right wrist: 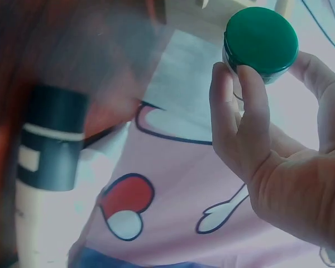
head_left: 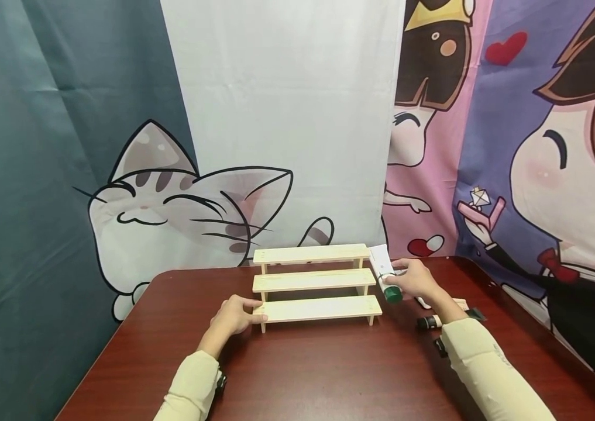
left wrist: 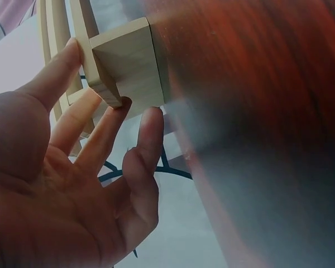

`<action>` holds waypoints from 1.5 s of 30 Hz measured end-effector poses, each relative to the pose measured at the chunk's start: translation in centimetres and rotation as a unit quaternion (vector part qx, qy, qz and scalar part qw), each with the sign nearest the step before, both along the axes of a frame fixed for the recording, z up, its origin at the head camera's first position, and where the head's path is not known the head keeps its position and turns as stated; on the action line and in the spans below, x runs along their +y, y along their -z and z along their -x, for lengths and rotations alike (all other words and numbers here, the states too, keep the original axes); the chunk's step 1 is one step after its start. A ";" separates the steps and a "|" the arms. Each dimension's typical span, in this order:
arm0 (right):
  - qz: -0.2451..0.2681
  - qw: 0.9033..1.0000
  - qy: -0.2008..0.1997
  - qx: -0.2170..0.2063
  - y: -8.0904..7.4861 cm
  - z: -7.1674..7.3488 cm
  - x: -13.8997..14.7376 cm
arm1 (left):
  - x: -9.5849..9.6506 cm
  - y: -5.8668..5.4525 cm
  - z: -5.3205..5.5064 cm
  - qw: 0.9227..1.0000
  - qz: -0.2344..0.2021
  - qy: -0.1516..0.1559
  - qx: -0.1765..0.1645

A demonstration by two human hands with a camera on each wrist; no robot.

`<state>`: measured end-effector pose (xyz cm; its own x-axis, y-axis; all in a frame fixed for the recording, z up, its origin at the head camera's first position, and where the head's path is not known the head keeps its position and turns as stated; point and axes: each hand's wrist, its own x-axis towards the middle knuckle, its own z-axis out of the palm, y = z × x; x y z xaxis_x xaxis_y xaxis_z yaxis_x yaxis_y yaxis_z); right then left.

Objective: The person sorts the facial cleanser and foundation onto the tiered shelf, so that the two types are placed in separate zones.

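A three-step light wooden shelf (head_left: 318, 309) stands on the table. My left hand (head_left: 235, 318) pinches the left end of its lowest board, thumb on top. In the left wrist view the fingertips (left wrist: 118, 105) touch the underside and end of that board. Beside the shelf's right end, my right hand (head_left: 418, 283) holds a white squeeze tube (head_left: 381, 262) tilted, its green cap (head_left: 393, 294) toward me. The right wrist view has the green cap (right wrist: 261, 38) between thumb and fingers; most of the tube's body is hidden there.
On the dark red table (head_left: 329, 368), right of the shelf, lies a pale tube with a black cap (head_left: 426, 323). Other small items, including a dark one (head_left: 476, 314), lie partly hidden behind my right forearm. A cartoon-printed curtain (head_left: 286, 88) hangs behind the table.
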<state>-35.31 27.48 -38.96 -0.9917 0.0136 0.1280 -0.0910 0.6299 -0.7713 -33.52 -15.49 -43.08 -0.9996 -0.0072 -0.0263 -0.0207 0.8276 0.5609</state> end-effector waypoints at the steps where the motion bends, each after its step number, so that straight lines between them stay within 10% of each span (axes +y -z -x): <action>1: -0.010 1.000 -0.004 0.006 -0.2 -0.1 -0.2 | -0.1 0.0 0.0 1.000 0.000 -0.001 0.000; 9: -0.067 0.997 0.023 0.026 -1.1 -0.5 -1.1 | -0.1 -0.2 -0.1 1.000 -0.004 -0.006 -0.003; 19: 0.004 1.000 0.015 0.009 -1.9 -1.5 -1.4 | 0.3 -0.3 -0.1 1.000 0.010 -0.024 -0.007; 45: -0.001 0.997 -0.020 0.072 -4.1 -1.6 -6.8 | 0.9 -0.8 -0.2 0.999 0.029 -0.038 0.000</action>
